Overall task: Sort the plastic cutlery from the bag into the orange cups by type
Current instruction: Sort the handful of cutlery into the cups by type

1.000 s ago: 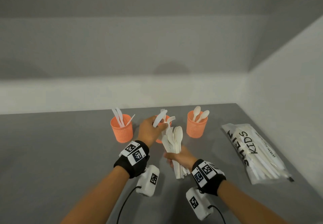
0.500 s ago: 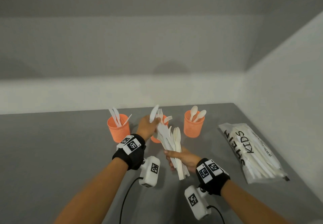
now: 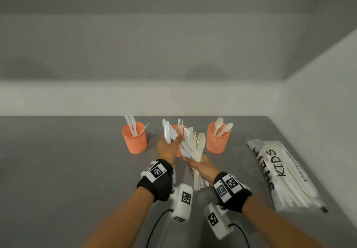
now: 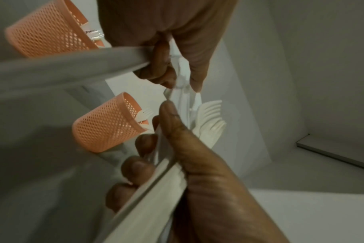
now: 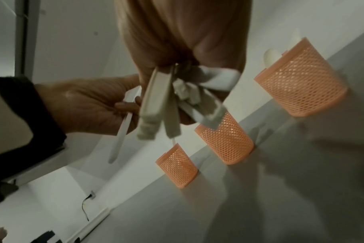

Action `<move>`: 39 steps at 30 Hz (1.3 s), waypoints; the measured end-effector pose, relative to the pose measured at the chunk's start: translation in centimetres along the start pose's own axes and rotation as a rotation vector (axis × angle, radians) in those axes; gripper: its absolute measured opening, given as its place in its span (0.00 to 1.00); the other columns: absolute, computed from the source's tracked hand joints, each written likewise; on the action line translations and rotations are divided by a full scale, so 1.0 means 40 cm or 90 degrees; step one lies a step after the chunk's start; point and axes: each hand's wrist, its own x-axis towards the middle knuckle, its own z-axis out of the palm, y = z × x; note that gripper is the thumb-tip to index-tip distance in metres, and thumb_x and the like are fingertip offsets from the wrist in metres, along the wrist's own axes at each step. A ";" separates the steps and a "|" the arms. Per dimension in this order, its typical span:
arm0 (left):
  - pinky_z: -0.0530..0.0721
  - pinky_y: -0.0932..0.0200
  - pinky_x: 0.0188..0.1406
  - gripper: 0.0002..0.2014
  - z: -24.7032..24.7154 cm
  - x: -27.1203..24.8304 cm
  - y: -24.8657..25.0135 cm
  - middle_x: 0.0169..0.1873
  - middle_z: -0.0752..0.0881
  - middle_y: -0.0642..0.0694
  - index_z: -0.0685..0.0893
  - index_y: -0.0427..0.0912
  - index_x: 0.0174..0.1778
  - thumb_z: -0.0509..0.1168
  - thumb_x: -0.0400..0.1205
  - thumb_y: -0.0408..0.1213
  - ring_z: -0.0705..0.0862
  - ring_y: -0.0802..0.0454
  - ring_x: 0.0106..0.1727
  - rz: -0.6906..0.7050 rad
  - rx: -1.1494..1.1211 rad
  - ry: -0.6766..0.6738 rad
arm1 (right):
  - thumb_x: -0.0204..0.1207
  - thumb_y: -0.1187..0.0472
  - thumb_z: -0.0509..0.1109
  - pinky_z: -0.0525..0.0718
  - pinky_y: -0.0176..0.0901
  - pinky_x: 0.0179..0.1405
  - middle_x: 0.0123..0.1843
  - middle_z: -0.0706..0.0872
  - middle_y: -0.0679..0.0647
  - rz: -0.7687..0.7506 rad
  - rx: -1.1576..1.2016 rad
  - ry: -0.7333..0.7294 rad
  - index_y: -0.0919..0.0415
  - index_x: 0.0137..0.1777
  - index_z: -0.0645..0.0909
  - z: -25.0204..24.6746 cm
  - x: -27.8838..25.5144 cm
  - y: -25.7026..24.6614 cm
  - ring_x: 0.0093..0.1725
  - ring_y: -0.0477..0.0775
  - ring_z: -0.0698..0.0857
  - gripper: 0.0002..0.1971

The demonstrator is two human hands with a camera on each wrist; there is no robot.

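Observation:
Three orange mesh cups stand in a row: the left cup (image 3: 134,141) holds knives, the middle cup (image 3: 176,128) holds forks and is mostly hidden behind my hands, and the right cup (image 3: 218,141) holds spoons. My left hand (image 3: 174,141) holds white knives (image 3: 167,133) upright in front of the middle cup. Its fingertips (image 4: 166,78) pinch a knife blade (image 4: 183,74) at the top of the bundle. My right hand (image 3: 193,162) grips a bundle of mixed cutlery (image 3: 198,147) by the handles (image 5: 162,102), just right of the left hand.
The printed plastic bag (image 3: 286,174) with more cutlery lies at the right, near the table's right edge and the side wall. Grey tabletop (image 3: 67,170) stretches to the left of the cups. A wall runs behind the cups.
My left hand, which had raised a knife beside the middle cup, has come back against the top of the bundle. The right hand with the bundle stays close in front of the cups.

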 end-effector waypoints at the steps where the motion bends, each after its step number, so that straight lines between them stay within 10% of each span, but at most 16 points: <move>1: 0.80 0.61 0.30 0.05 0.007 -0.003 -0.005 0.32 0.84 0.46 0.81 0.40 0.40 0.70 0.77 0.35 0.84 0.49 0.36 0.001 -0.003 0.012 | 0.78 0.66 0.67 0.76 0.27 0.22 0.23 0.83 0.42 -0.002 -0.006 -0.003 0.54 0.47 0.78 -0.003 0.002 0.002 0.20 0.36 0.79 0.05; 12: 0.82 0.39 0.46 0.18 0.014 0.063 -0.071 0.49 0.82 0.21 0.74 0.21 0.59 0.55 0.83 0.34 0.84 0.27 0.50 -0.058 0.020 0.128 | 0.79 0.63 0.66 0.75 0.32 0.20 0.29 0.74 0.51 0.078 0.056 -0.024 0.57 0.45 0.78 -0.052 0.004 0.045 0.18 0.41 0.73 0.02; 21: 0.69 0.66 0.13 0.15 -0.133 0.189 0.008 0.11 0.71 0.50 0.69 0.41 0.30 0.55 0.85 0.34 0.68 0.59 0.09 -0.062 -0.072 0.161 | 0.77 0.65 0.69 0.73 0.32 0.17 0.21 0.72 0.48 0.092 0.087 0.028 0.59 0.41 0.76 -0.051 0.055 0.029 0.16 0.42 0.71 0.05; 30: 0.76 0.60 0.22 0.24 -0.215 0.413 0.167 0.23 0.74 0.46 0.71 0.42 0.25 0.61 0.80 0.55 0.73 0.51 0.23 0.147 0.014 0.249 | 0.79 0.65 0.66 0.76 0.31 0.19 0.21 0.75 0.49 0.060 0.057 0.010 0.60 0.44 0.75 -0.004 0.144 -0.038 0.18 0.41 0.74 0.03; 39: 0.75 0.58 0.28 0.23 -0.223 0.515 -0.006 0.23 0.74 0.40 0.69 0.40 0.26 0.57 0.84 0.51 0.76 0.44 0.27 0.103 0.100 0.185 | 0.75 0.67 0.70 0.72 0.32 0.17 0.18 0.71 0.47 0.087 0.082 0.029 0.58 0.39 0.73 0.017 0.217 -0.027 0.15 0.43 0.70 0.08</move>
